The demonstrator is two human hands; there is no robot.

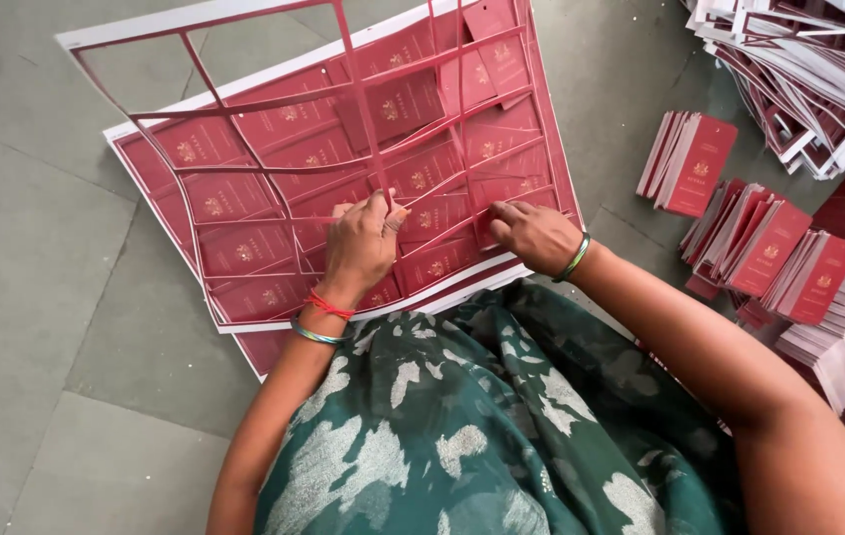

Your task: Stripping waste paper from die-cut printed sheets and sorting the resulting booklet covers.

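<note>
A large sheet of dark red die-cut cards (244,248) lies on the grey floor in front of me. Over it rises a red cut-out lattice frame (274,99), its far end lifted. My left hand (361,243) pinches a strip of this lattice near the sheet's middle. My right hand (533,236) rests fingers-down on the cards at the sheet's near right part, pressing or gripping a strip; which one I cannot tell. Several loose red cards (398,104) sit under the lattice. Bangles circle both wrists.
Stacks of punched-out red cards (695,163) stand in rows on the right. A heap of discarded lattice frames (809,69) fills the top right corner. My green patterned garment (462,426) covers my lap. Grey floor tiles (26,297) spread to the left.
</note>
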